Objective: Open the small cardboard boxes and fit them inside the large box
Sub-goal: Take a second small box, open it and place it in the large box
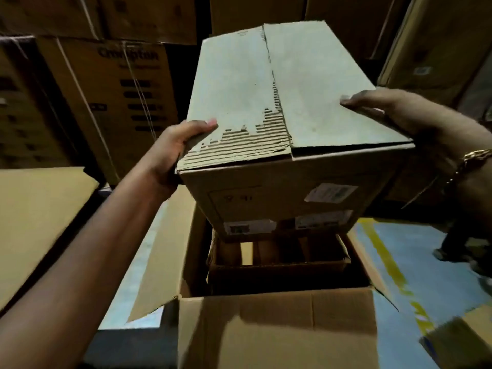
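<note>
Stacked brown cartons (111,83) fill the dim background like a wall. The floor (426,251) is pale blue, crossed by a worn yellow stripe (388,262).

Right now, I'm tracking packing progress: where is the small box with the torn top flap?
Head view, centre: the small box is held between the left hand and right hand, above the open large box.

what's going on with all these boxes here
A person holds a small cardboard box in the air over the large box, whose flaps are open. The left grip clasps its near left top corner, thumb on top. The right grip is at the right side, thumb on top, fingers hidden. The held box's flaps are closed. Another small box sits open inside the large one.
</note>
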`<action>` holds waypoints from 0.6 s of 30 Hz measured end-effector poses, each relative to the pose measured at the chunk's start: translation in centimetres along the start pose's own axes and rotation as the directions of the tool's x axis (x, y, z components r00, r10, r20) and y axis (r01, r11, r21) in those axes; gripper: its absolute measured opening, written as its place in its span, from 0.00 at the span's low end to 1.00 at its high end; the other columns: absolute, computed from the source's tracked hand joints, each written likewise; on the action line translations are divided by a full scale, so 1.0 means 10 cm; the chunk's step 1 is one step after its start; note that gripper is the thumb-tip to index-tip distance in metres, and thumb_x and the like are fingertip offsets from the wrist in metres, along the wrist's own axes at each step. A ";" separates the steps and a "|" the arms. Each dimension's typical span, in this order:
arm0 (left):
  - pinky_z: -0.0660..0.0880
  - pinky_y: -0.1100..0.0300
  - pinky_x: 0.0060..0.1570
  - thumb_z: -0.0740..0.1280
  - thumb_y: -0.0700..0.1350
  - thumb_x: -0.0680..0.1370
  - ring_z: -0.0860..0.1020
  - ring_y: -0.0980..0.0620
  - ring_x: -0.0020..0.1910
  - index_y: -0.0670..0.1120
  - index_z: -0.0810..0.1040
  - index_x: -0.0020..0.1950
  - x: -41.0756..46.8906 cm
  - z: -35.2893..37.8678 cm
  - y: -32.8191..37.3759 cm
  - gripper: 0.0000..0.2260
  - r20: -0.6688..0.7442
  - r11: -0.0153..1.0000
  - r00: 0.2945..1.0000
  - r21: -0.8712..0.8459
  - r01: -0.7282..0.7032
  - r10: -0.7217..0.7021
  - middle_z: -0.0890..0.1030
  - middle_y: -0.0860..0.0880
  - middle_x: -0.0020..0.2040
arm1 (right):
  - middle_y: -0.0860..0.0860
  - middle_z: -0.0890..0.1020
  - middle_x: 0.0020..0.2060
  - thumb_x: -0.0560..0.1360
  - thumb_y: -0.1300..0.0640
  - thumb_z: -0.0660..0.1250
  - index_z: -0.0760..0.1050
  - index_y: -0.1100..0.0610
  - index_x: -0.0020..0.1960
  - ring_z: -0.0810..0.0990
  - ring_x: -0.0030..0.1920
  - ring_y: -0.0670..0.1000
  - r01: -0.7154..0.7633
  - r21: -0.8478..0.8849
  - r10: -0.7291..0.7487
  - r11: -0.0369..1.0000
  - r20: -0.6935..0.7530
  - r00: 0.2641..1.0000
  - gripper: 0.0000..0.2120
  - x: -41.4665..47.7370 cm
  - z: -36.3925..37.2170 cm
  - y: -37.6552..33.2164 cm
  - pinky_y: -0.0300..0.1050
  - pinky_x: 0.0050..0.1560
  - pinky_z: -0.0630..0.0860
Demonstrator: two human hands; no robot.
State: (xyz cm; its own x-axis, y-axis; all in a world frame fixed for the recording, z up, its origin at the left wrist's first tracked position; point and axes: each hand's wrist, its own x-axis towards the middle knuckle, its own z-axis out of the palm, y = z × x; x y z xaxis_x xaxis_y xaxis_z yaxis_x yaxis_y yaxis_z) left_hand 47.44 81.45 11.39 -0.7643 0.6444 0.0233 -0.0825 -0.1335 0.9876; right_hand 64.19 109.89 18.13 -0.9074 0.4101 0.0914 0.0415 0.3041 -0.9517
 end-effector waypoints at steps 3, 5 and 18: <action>0.82 0.59 0.43 0.70 0.50 0.74 0.86 0.48 0.43 0.44 0.88 0.44 -0.02 -0.05 -0.11 0.11 0.023 0.999 0.999 -0.039 0.031 -0.030 0.87 0.44 0.47 | 0.49 0.83 0.45 0.82 0.58 0.63 0.76 0.64 0.66 0.81 0.40 0.43 -0.036 -0.066 0.038 0.997 0.039 0.998 0.15 -0.01 -0.02 0.02 0.33 0.42 0.78; 0.83 0.60 0.42 0.70 0.50 0.74 0.86 0.49 0.42 0.45 0.88 0.43 -0.04 -0.11 -0.19 0.11 0.023 0.998 0.999 -0.061 0.027 -0.025 0.87 0.44 0.47 | 0.44 0.86 0.35 0.82 0.56 0.66 0.78 0.60 0.57 0.84 0.33 0.41 -0.042 -0.094 0.047 0.995 0.054 0.997 0.08 -0.02 0.01 0.05 0.31 0.33 0.77; 0.83 0.60 0.40 0.71 0.49 0.71 0.86 0.48 0.41 0.41 0.88 0.45 -0.16 -0.20 -0.61 0.12 -0.027 0.981 0.987 -0.114 0.157 -0.161 0.87 0.42 0.47 | 0.43 0.87 0.41 0.74 0.44 0.74 0.79 0.51 0.58 0.86 0.36 0.41 -0.106 -0.192 0.113 0.976 0.025 0.993 0.17 0.21 0.14 0.71 0.34 0.35 0.78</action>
State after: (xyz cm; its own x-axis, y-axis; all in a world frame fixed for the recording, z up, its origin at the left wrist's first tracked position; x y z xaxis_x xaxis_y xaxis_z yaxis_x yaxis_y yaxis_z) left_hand 47.92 79.75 4.98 -0.7583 0.6367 -0.1401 -0.2737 -0.1159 0.9548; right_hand 62.01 111.68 11.15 -0.9073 0.4199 -0.0237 0.2166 0.4183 -0.8821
